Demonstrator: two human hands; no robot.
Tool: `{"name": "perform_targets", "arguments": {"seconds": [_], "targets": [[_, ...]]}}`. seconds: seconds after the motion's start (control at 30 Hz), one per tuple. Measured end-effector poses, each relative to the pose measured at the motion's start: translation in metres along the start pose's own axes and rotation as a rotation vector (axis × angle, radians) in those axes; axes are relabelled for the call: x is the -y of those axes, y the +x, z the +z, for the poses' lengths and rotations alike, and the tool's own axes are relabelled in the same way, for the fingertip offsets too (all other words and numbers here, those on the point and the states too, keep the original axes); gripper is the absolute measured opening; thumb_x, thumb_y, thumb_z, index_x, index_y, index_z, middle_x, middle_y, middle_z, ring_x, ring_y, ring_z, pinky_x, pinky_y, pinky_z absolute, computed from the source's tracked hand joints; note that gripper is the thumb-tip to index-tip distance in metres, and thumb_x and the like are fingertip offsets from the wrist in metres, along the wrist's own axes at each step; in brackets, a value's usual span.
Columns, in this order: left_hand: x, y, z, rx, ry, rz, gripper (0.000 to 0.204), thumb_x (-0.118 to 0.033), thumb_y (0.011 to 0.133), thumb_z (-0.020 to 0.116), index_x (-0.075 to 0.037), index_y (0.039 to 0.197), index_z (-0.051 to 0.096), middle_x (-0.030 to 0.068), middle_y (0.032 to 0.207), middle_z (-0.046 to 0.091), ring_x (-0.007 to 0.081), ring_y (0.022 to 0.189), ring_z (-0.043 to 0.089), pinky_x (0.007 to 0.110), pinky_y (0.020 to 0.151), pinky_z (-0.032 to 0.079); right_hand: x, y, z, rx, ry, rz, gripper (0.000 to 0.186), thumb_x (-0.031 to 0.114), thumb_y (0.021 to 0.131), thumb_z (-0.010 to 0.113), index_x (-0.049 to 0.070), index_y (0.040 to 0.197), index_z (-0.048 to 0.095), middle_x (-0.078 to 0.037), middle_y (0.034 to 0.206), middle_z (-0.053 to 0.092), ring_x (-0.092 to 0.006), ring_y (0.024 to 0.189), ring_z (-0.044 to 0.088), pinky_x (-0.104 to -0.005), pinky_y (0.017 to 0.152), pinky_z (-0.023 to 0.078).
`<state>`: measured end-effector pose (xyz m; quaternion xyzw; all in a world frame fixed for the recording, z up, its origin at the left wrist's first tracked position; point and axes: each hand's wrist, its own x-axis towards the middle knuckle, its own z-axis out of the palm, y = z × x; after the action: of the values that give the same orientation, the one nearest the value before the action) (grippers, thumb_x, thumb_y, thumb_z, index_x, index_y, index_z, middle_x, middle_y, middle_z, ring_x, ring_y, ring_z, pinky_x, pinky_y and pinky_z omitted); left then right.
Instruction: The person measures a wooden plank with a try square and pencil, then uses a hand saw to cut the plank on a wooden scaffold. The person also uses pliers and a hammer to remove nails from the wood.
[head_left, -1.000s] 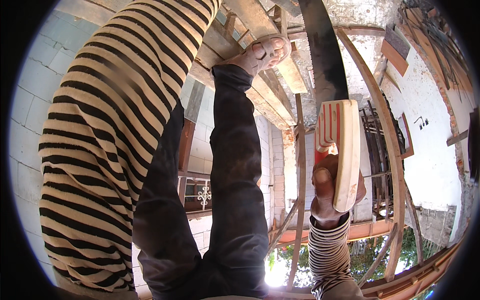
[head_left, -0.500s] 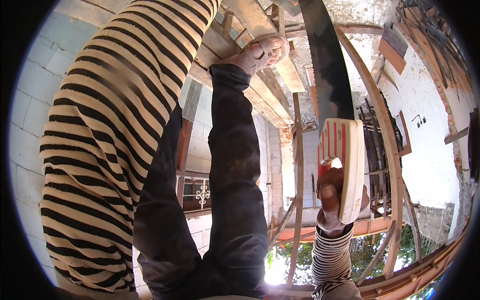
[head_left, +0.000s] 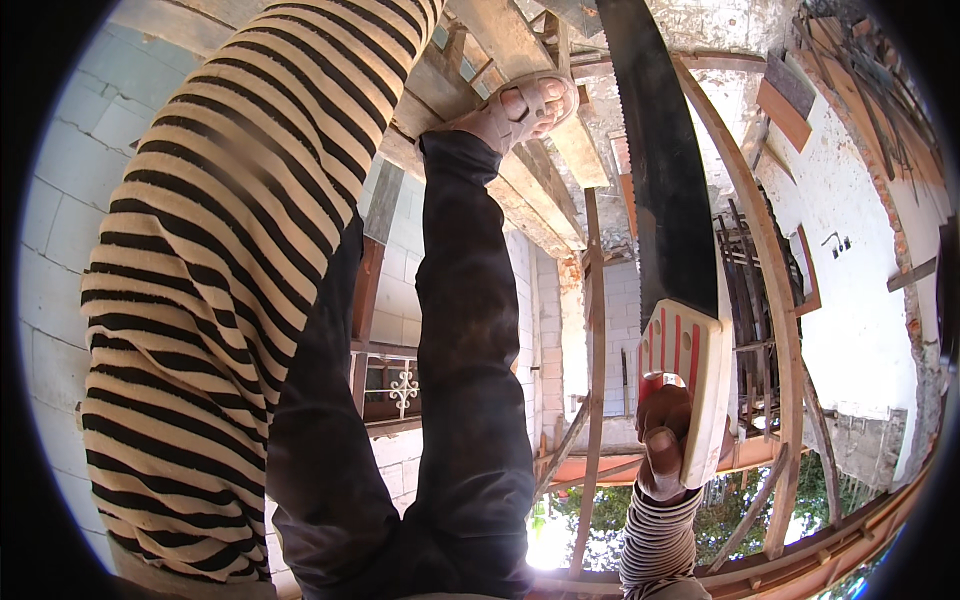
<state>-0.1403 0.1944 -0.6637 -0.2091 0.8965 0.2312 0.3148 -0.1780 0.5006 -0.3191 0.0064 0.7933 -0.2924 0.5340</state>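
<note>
My right hand [head_left: 665, 440] is wrapped round the white and red handle of a handsaw [head_left: 670, 200]. Its long dark blade runs up and away from me, toothed edge on the left, and the far tip leaves the picture at the top. My left arm, in a striped sleeve [head_left: 230, 270], reaches up past the upper edge, so the left hand is out of sight. My sandalled foot [head_left: 525, 110] rests on wooden planks [head_left: 535, 205] left of the blade. Where the blade meets any wood is not visible.
Wooden poles and beams [head_left: 755, 215] stand to the right of the saw. Beyond them is a pale, chipped wall [head_left: 850, 330] with stacked timber along its top. A block wall [head_left: 75, 260] lies at the left. Behind my legs shows a window with a white grille [head_left: 403, 390].
The right hand has drawn the handsaw back toward me, so handle and hand sit lower in the picture. My left arm and foot have hardly moved.
</note>
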Motion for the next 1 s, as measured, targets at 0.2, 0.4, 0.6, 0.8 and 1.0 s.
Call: {"name": "perform_targets", "arguments": {"seconds": [0.2,0.4,0.6,0.8,1.0], "targets": [[0.000,0.000,-0.001,-0.004,0.012,0.012,0.067,-0.062,0.093,0.056,-0.003,0.121,0.074,0.0184,0.131,0.066,0.0367,0.132,0.049,0.060,0.115,0.024,0.002,0.002,-0.001,-0.029,0.000,0.055,0.038,0.027,0.085,0.076,-0.009,0.095,0.070,-0.007,0.066,0.065,-0.0149,0.059,0.060,-0.0313,0.062,0.053],[0.001,0.000,-0.002,0.003,-0.003,0.009,0.068,-0.062,0.092,0.057,-0.003,0.120,0.075,0.0183,0.128,0.068,0.0360,0.130,0.051,0.059,0.114,0.025,0.005,0.023,0.007,-0.009,0.142,-0.072,0.027,0.021,0.087,0.076,-0.006,0.088,0.068,-0.005,0.064,0.062,-0.0140,0.059,0.059,-0.0326,0.082,0.057],[0.002,0.000,-0.002,0.007,-0.020,0.009,0.067,-0.063,0.091,0.058,-0.003,0.117,0.076,0.0180,0.124,0.069,0.0352,0.127,0.052,0.057,0.110,0.027,-0.003,0.032,0.012,-0.056,-0.167,-0.153,0.019,0.014,0.084,0.073,-0.005,0.084,0.068,-0.005,0.060,0.059,-0.0165,0.049,0.054,-0.0309,0.048,0.044],[0.001,0.000,-0.001,-0.047,-0.003,0.009,0.067,-0.063,0.090,0.059,-0.004,0.114,0.077,0.0172,0.121,0.070,0.0343,0.125,0.052,0.055,0.110,0.028,0.013,0.027,0.020,-0.047,-0.224,-0.208,0.019,0.009,0.085,0.071,-0.007,0.093,0.070,-0.007,0.060,0.060,-0.0171,0.048,0.057,-0.0304,0.047,0.045],[0.004,-0.003,-0.003,-0.038,-0.037,0.041,0.067,-0.065,0.089,0.060,-0.004,0.112,0.078,0.0175,0.119,0.070,0.0346,0.125,0.053,0.057,0.110,0.028,-0.005,0.053,0.033,-0.069,-0.276,-0.195,0.016,0.003,0.081,0.075,-0.006,0.092,0.068,-0.005,0.060,0.056,-0.0138,0.048,0.053,-0.0289,0.047,0.042]]}}
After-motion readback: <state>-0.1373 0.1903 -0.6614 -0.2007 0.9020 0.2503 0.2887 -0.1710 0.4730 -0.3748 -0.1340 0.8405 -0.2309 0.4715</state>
